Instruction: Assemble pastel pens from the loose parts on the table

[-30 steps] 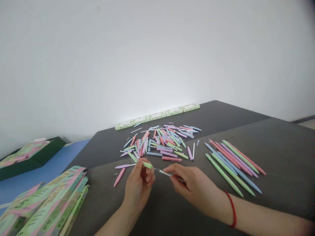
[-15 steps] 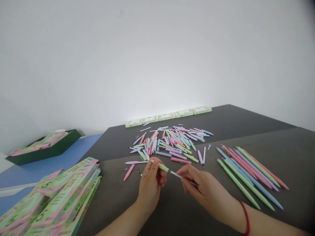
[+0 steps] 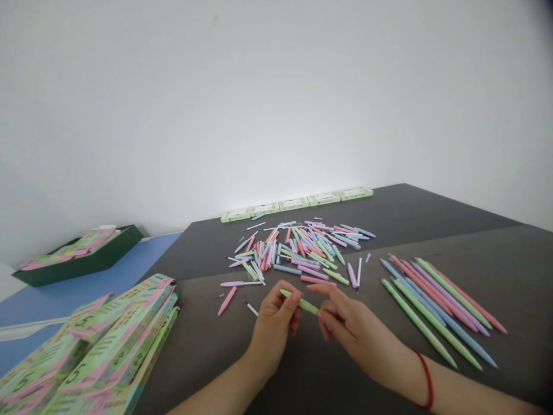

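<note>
Where dark tabletop meets white wall, left hand and right hand pinch green pen

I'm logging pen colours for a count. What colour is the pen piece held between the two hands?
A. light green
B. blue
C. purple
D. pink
A: the pen piece pinched between the left hand and the right hand is light green, above the dark table.
</note>
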`<state>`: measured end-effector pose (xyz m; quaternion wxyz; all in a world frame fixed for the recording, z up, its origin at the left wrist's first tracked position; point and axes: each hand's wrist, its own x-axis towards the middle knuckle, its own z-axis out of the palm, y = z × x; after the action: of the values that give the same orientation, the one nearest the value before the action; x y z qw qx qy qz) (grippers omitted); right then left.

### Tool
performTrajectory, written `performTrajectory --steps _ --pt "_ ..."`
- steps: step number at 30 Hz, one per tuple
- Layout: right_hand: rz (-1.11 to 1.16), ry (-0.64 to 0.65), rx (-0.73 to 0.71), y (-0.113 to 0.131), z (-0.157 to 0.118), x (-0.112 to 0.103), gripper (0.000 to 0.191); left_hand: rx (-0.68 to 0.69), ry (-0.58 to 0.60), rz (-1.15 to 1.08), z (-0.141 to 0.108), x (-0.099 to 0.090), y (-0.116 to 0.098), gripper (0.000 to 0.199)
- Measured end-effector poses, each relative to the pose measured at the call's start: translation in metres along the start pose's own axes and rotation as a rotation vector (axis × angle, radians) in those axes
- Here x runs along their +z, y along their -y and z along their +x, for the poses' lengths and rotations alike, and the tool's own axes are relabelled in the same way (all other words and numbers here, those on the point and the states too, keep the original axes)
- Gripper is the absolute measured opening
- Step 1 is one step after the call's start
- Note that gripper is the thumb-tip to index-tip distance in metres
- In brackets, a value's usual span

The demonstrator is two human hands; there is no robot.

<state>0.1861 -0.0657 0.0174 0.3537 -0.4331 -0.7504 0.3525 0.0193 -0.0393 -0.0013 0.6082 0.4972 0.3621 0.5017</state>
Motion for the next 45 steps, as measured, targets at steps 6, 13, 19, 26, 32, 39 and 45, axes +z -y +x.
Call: performTrajectory --steps 6,13,19,26,32,39,45 --pt "0.213 0.112 0.054 -0.002 0.001 0.000 0.034 -0.082 0.070 0.014 0.000 0.000 0.001 0.022" --pt "0.887 0.229 0.347 -0.009 0.006 0.008 0.024 -0.191 0.157 0.158 0.003 0.002 0.003 0.027" --pt "1.439 0.060 0.645 -0.016 0.013 0.004 0.012 0.159 0.000 0.578 -0.003 0.003 -0.010 0.031" --pt "1.480 0.099 0.666 -0.013 0.012 0.012 0.029 0.706 0.523 1.135 -0.025 0.016 -0.025 0.025" --pt "1.477 0.188 0.678 -0.015 0.009 0.018 0.024 0.807 0.688 1.186 -0.023 0.012 -0.027 0.020" --pt "1.352 0.204 0.620 -0.015 0.009 0.022 0.013 0.830 0.660 1.229 -0.020 0.011 -0.022 0.023" --pt "1.008 0.144 0.557 -0.022 0.009 0.013 0.011 0.847 0.670 1.328 -0.018 0.012 -0.015 0.016"
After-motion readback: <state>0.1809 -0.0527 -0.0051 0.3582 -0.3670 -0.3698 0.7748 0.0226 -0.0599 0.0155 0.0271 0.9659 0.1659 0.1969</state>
